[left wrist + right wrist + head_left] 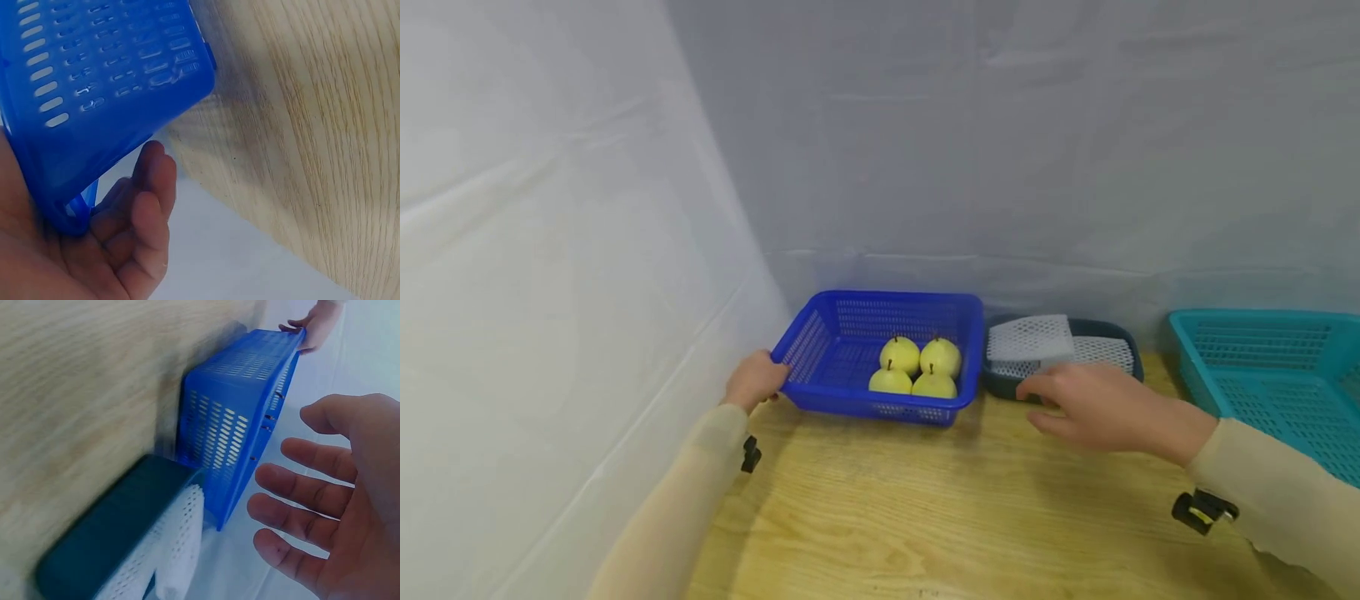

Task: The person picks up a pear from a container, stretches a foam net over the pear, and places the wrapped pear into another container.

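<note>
My left hand [756, 380] holds the near left corner of a blue plastic basket [857, 402]. In the left wrist view the basket's rim [62, 219] lies against the palm and the fingers curl beneath it. Several yellow-green pears [899, 356] with brown stems sit in the right half of that basket. My right hand [1093, 408] hovers in front of a dark green basket [1138, 354], fingers apart and nothing held, as the right wrist view shows. White foam fruit nets [1030, 337] fill the dark green basket, one lying over its left rim.
At the right stands a teal plastic basket [1217, 379]. All the baskets are on a wooden table [865, 508]. White sheeting [587, 200] hangs along the left side, and grey-looking sheeting [1037, 150] stands behind the baskets.
</note>
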`<state>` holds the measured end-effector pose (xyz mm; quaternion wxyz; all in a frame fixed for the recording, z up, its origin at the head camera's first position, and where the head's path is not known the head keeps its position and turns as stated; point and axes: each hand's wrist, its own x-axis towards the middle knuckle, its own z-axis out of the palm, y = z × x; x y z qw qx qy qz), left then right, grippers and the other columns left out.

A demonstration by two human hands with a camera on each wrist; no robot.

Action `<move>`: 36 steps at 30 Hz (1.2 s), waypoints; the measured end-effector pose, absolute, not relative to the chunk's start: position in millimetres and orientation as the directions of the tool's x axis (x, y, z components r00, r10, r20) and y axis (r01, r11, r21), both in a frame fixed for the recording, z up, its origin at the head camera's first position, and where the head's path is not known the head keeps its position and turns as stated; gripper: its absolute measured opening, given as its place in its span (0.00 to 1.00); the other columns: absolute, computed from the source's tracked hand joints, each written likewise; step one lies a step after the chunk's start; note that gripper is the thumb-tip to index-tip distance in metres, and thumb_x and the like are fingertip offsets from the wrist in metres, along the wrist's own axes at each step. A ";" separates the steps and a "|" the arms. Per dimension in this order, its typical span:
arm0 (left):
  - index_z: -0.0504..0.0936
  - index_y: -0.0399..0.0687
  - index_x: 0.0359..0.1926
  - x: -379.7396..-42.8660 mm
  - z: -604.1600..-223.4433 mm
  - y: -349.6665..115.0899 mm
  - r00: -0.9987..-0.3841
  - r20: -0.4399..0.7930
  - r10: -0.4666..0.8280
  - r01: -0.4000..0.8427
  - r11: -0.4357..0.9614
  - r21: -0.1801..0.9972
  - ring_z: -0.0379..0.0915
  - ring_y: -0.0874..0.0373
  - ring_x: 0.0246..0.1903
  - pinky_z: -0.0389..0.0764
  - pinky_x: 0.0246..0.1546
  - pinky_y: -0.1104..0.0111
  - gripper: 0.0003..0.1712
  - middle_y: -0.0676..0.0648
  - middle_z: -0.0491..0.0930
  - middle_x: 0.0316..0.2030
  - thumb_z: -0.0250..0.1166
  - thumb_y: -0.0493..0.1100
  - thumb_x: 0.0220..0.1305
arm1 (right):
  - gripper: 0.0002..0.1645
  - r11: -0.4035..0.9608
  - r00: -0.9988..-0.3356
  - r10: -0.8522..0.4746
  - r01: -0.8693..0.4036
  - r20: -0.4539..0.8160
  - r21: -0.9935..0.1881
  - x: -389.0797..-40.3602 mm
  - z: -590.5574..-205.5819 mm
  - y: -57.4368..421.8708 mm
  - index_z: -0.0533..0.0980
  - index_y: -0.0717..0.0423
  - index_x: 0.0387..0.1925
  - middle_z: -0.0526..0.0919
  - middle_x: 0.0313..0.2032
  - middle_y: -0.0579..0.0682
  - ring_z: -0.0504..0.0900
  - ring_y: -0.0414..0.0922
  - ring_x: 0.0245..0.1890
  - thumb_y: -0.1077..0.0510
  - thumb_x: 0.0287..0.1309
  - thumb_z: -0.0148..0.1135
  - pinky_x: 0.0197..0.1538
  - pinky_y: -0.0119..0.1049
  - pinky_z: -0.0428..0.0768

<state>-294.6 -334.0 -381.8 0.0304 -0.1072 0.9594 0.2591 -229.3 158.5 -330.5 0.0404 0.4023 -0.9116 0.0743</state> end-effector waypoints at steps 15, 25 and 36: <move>0.74 0.45 0.28 -297.5 -381.7 -329.6 -0.955 -0.161 -0.247 -0.292 0.877 0.382 0.79 0.51 0.25 0.69 0.17 0.68 0.16 0.44 0.80 0.25 0.46 0.47 0.69 | 0.22 0.607 -0.609 -0.793 -0.783 -0.031 -0.137 -279.7 -311.7 99.1 0.79 0.47 0.60 0.83 0.57 0.47 0.83 0.46 0.54 0.47 0.69 0.60 0.54 0.50 0.82; 0.71 0.47 0.29 -296.5 -380.5 -327.9 -0.953 -0.170 -0.253 -0.300 0.877 0.376 0.64 0.57 0.22 0.68 0.21 0.67 0.14 0.49 0.70 0.24 0.45 0.46 0.69 | 0.24 0.606 -0.589 -0.795 -0.772 -0.142 -0.189 -310.6 -295.6 57.3 0.76 0.48 0.63 0.83 0.55 0.50 0.82 0.47 0.53 0.48 0.69 0.58 0.53 0.47 0.82; 0.72 0.45 0.33 -294.0 -378.0 -319.5 -0.955 -0.167 -0.247 -0.294 0.870 0.396 0.65 0.57 0.23 0.69 0.22 0.66 0.14 0.47 0.72 0.26 0.45 0.46 0.69 | 0.33 0.615 -0.559 -0.785 -0.757 -0.268 -0.222 -337.6 -301.9 33.6 0.71 0.49 0.69 0.78 0.63 0.52 0.77 0.50 0.62 0.45 0.65 0.61 0.61 0.50 0.77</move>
